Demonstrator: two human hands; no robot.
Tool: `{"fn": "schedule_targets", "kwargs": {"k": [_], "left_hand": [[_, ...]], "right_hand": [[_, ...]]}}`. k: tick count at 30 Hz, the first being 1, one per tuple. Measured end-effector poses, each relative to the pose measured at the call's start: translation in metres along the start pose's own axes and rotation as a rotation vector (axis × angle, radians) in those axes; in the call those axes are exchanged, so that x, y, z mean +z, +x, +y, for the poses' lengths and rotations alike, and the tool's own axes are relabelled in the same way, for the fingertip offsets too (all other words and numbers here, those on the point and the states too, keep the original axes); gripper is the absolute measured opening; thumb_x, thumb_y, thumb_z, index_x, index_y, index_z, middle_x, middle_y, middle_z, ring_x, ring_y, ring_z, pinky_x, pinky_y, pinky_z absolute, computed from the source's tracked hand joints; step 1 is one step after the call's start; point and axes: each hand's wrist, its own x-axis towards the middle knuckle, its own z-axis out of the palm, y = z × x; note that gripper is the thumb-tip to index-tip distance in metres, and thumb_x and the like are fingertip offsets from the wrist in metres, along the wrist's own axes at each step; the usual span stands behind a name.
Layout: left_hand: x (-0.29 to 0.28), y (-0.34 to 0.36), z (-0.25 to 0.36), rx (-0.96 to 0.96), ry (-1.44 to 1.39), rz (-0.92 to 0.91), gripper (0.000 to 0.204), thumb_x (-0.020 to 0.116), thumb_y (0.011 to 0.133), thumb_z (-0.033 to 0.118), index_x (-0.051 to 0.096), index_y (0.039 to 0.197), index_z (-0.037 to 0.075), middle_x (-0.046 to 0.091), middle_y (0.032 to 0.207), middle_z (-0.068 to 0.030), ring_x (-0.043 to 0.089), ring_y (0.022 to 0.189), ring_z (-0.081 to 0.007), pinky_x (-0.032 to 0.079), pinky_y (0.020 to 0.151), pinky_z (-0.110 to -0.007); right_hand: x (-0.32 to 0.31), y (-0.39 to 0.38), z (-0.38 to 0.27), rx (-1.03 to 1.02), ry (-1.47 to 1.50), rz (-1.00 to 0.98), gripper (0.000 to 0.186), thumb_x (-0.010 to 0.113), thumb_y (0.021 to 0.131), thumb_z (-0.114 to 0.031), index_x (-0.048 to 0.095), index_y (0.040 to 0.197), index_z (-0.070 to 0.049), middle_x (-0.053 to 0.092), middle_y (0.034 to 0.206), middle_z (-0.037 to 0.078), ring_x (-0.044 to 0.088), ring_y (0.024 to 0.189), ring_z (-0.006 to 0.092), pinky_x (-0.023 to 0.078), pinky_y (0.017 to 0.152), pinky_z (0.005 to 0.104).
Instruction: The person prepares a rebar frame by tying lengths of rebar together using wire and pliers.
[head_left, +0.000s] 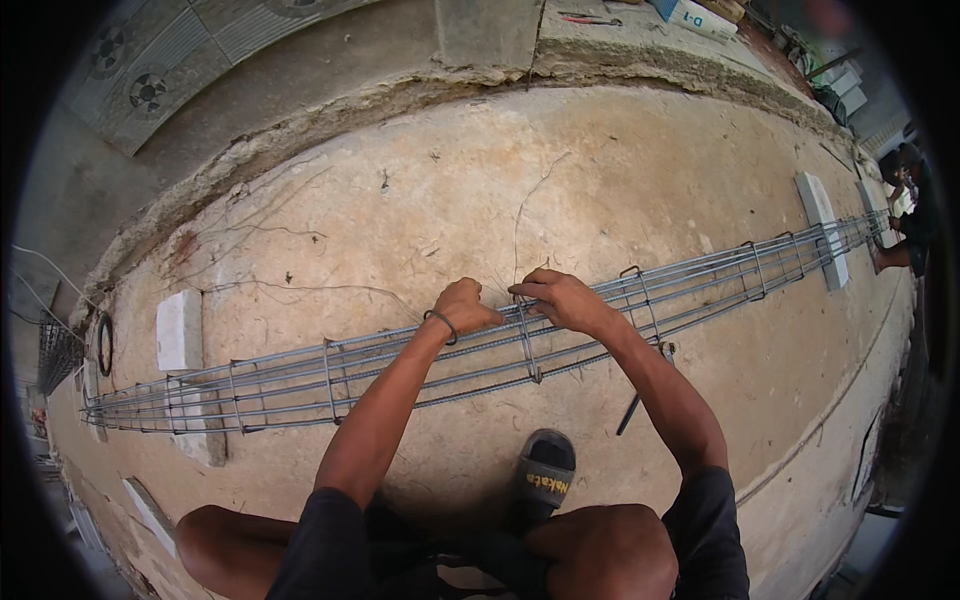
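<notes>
Rebar cage: long, spans the frame from lower left to upper right on white blocks. Likely heavy, stiff, rough; grasp at stirrups. Left hand fisted on top bars; right hand pinching thin wire at a stirrup.

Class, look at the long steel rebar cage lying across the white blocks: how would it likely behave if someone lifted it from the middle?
The rebar cage would probably sag at both ends, since it is very long and slender. It likely feels heavy, being many steel bars. Its rectangular stirrups suggest it would not roll off the white blocks.
</notes>
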Motion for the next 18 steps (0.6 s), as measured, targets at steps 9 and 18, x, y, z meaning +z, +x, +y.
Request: {"fn": "schedule_targets", "kwargs": {"k": [9,18], "left_hand": [[0.011,-0.034,0.028,-0.158,0.242,0.150,0.074,0.081,0.067,0.063,0.069,0.091,-0.006,0.070,0.090,-0.0249,0.070,0.089,-0.0369,0.054,0.077,-0.043],[0.038,-0.032,0.016,0.188,0.151,0.321,0.043,0.074,0.082,0.038,0.069,0.107,0.002,0.070,0.091,-0.0224,0.068,0.088,-0.0396,0.053,0.075,-0.046]], "right_hand": [[0.008,0.001,-0.006,-0.040,-0.065,0.065,0.036,0.070,0.079,-0.001,0.062,0.114,0.000,0.060,0.115,0.015,0.064,0.102,0.0338,0.053,0.085,0.0412],[0.007,0.007,-0.008,-0.060,-0.145,-0.045,0.020,0.061,0.076,0.005,0.058,0.096,0.003,0.057,0.101,0.017,0.063,0.092,0.0377,0.052,0.081,0.0444]]}}
